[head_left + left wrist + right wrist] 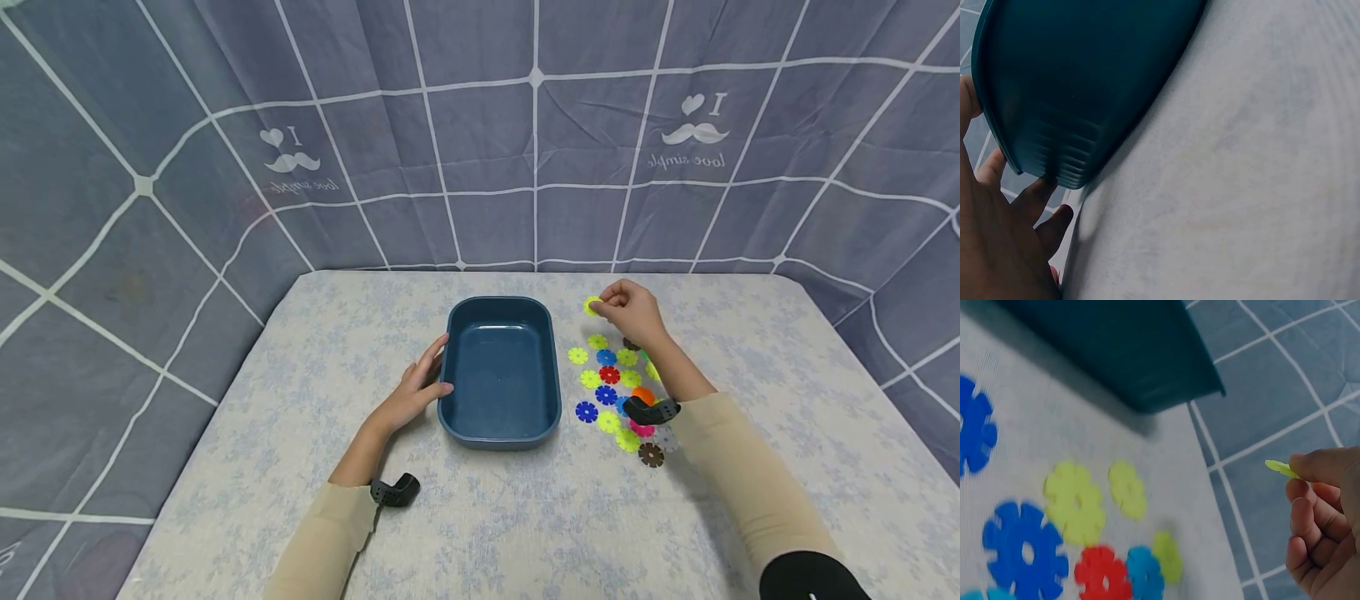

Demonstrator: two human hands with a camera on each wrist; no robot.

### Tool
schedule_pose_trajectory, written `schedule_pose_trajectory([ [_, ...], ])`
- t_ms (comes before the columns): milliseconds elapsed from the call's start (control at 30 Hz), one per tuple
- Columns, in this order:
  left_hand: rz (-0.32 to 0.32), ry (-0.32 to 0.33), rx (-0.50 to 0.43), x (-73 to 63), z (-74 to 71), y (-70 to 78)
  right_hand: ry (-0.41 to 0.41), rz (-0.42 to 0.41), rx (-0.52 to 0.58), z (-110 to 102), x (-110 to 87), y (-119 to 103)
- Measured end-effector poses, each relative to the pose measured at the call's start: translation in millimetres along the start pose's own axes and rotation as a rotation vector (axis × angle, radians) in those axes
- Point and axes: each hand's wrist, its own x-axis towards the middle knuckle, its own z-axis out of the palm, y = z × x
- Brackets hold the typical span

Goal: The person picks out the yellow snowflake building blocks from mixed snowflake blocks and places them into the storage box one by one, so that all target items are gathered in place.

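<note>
A deep dark-blue plastic basin (498, 440) with rounded corners stands on the table, and nothing lies in it. My left hand (408, 398) holds its left side, thumb at the rim and spread fingers against the ribbed outer wall (1072, 147). Between thumb and forefinger my right hand (633, 312) pinches a yellow-green snowflake building disc (1280, 467), raised above the table. Below that hand lie several notched discs: yellow-green (577, 356), blue (587, 412), red (609, 375) and brown (651, 455). The right forearm hides part of the group.
The table (465, 525) has a pale, blue-mottled cover. Behind it and at both sides hangs a grey-blue curtain (480, 150) with white lines. A dark round object (810, 575) shows at the lower right edge. Each wrist wears a black band.
</note>
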Motion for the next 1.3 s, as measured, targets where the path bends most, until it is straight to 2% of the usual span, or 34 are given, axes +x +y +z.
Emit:
schedule_pose_trajectory([
  [167, -0.01, 0.005, 0.004, 0.7, -0.5, 0.5, -0.006, -0.029, 0.043, 5.1, 0.7, -14.1],
  [333, 0.011, 0.0, 0.02, 1.0, -0.6, 0.4, -0.02, -0.051, 0.075, 10.1, 1.0, -26.1],
  [867, 0.022, -0.001, 0.021, 1.1, -1.0, 0.2, -0.05, -0.126, 0.088, 29.2, 7.5, -57.5],
  [1300, 0.007, 0.0, 0.025, 0.4, -0.6, 1.2, -0.09, -0.162, 0.13, 47.3, 7.9, -76.1],
])
